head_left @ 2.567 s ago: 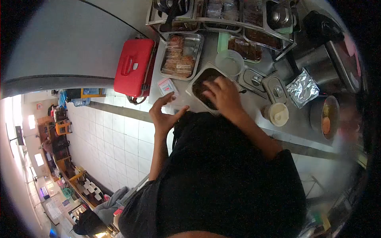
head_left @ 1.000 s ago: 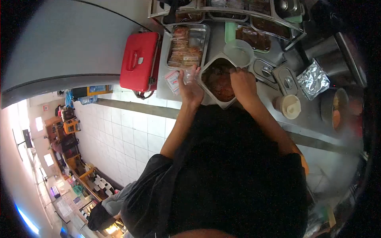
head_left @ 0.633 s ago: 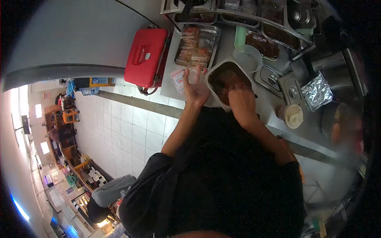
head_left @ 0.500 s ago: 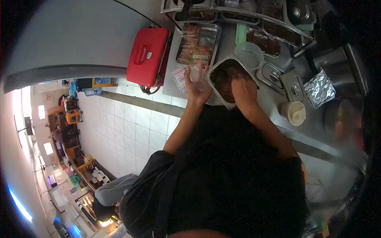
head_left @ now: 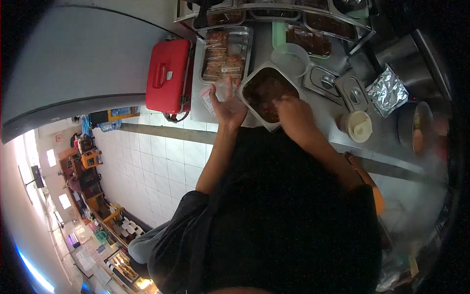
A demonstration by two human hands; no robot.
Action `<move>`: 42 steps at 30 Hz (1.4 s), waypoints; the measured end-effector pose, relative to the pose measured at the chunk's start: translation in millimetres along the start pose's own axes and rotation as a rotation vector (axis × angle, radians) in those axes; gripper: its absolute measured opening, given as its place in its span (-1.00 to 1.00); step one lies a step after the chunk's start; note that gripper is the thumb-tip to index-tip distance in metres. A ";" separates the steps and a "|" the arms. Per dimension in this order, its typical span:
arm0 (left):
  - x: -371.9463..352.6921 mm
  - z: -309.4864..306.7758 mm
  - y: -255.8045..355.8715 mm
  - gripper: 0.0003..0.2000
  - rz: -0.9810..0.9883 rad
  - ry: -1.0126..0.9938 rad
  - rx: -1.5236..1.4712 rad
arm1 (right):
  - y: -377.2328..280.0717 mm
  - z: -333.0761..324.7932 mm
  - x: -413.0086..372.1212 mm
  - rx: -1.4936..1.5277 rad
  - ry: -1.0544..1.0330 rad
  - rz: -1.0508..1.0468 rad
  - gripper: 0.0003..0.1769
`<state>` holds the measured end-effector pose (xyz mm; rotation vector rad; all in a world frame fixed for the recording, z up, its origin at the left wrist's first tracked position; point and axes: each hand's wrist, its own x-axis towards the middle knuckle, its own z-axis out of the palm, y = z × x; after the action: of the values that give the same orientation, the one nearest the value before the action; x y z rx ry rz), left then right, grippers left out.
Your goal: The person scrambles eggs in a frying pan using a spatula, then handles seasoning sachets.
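My left hand [head_left: 230,109] is palm up with its fingers spread, a small clear plastic bag [head_left: 223,90] held among them. It is beside the left wall of a deep steel food pan [head_left: 253,109]. My right hand [head_left: 293,115] is over the pan's right side, its fingers curled down at the reddish-brown food [head_left: 262,95] inside. What those fingers grip, if anything, is hidden. Just beyond my left hand, a shallow metal tray [head_left: 247,49] carries several small bags packed with orange-red food [head_left: 215,56].
A round clear tub [head_left: 291,56] stands behind the pan. To its right are steel lids [head_left: 320,78], a foil-wrapped packet [head_left: 387,90] and a cream-coloured cup [head_left: 360,126]. A red case [head_left: 166,76] stands at the left. A metal rack [head_left: 274,7] spans the back.
The whole view has shifted, so the counter things appear farther left. My right hand has moved toward the near side of the pan. My left hand still has the plastic bag.
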<state>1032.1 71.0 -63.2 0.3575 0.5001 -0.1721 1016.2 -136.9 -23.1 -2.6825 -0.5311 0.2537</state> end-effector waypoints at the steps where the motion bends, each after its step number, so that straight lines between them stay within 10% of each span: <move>1: -0.3 2.6 -0.6 -0.16 -0.006 -0.001 0.002 | -4.1 10.4 3.8 0.018 0.000 -0.042 -0.83; 11: -0.5 3.3 -7.4 -0.23 0.016 0.038 0.026 | 1.8 -5.5 9.5 0.095 -0.056 -0.067 -0.82; 14: -1.8 6.6 -8.6 -0.24 0.019 0.053 0.098 | 7.4 95.0 3.1 0.115 0.031 0.039 -0.82; 20: 0.3 -7.1 -5.1 -0.26 0.031 0.071 0.034 | 10.0 -12.3 -3.3 -0.042 -0.057 -0.100 -0.84; 30: -7.3 -0.1 -1.6 -0.30 -0.037 0.042 -0.007 | 2.7 -3.1 5.2 0.049 0.051 -0.087 -0.87; 35: -2.1 -2.4 -2.8 -0.20 -0.028 0.037 0.033 | -14.6 4.0 10.9 -0.047 -0.255 -0.163 -0.84; 42: -14.9 -7.1 20.2 -0.22 -0.049 0.151 0.283 | -2.9 -8.9 21.8 -0.008 -0.033 -0.059 -0.82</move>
<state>1021.1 93.4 -55.7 0.6380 0.6364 -0.2660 1037.3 -128.8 -16.0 -2.6701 -0.6211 0.2796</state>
